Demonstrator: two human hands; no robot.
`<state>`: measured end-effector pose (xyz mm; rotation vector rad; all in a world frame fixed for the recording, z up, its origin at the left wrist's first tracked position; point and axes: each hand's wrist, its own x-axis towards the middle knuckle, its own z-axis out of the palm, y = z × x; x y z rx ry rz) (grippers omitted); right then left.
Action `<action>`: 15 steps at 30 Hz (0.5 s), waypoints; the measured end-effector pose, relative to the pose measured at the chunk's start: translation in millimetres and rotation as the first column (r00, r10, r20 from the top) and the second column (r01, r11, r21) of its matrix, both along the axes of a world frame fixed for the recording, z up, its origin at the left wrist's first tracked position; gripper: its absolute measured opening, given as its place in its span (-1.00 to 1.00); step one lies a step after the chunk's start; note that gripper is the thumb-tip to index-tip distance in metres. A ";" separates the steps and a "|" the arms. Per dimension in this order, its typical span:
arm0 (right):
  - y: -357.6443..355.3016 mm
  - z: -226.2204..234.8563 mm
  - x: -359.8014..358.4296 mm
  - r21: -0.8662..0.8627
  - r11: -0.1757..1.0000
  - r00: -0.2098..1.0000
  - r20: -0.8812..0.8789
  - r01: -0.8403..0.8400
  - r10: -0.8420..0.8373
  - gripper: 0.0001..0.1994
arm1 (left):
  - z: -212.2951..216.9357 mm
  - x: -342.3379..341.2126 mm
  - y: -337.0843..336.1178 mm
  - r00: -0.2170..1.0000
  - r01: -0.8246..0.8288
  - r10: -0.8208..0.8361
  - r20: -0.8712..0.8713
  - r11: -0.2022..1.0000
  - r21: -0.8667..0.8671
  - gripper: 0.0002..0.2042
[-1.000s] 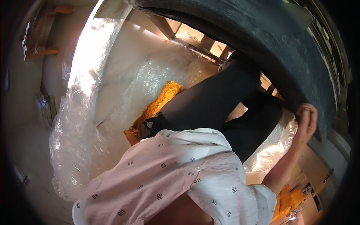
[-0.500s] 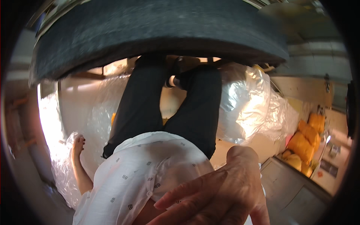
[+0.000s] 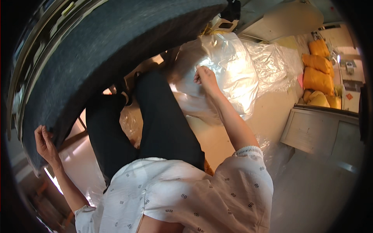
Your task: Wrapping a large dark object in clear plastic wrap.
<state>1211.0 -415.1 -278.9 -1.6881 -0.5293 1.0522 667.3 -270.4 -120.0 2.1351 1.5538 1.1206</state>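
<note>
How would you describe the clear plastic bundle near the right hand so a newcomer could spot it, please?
Find the dark grey cloth sweeping across the upper left. Below its right end, behind the right hand, lies the clear plastic bundle, smoother and fuller than the crinkled plastic sheet to its right.

Your left hand (image 3: 46, 146), fingers bent, is at the edge of the dark grey, cloth-covered surface (image 3: 89, 54). Your right hand (image 3: 206, 79), fingers curled, is over the shiny, clear plastic sheeting (image 3: 237, 77); contact is unclear. Your black trousers (image 3: 161, 120) reach toward that surface. Puffy orange bundles (image 3: 318, 80) lie at far right.
</note>
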 end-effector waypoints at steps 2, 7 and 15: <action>23.7 -43.4 48.2 0.042 0.992 0.979 0.164 0.120 -0.125 -0.70 | -2.6 1.4 27.5 0.999 0.031 -0.026 0.040 0.989 -0.148 -0.83; 80.9 -105.6 127.6 0.015 0.947 0.899 0.311 0.319 -0.308 -0.73 | -3.4 84.4 59.2 0.994 -0.106 0.107 -0.001 0.992 -0.063 -0.76; 24.0 -122.9 128.9 -0.615 0.693 0.717 0.667 0.376 0.203 -0.57 | -5.6 65.0 67.8 0.995 -0.055 0.044 -0.094 0.991 -0.123 -0.79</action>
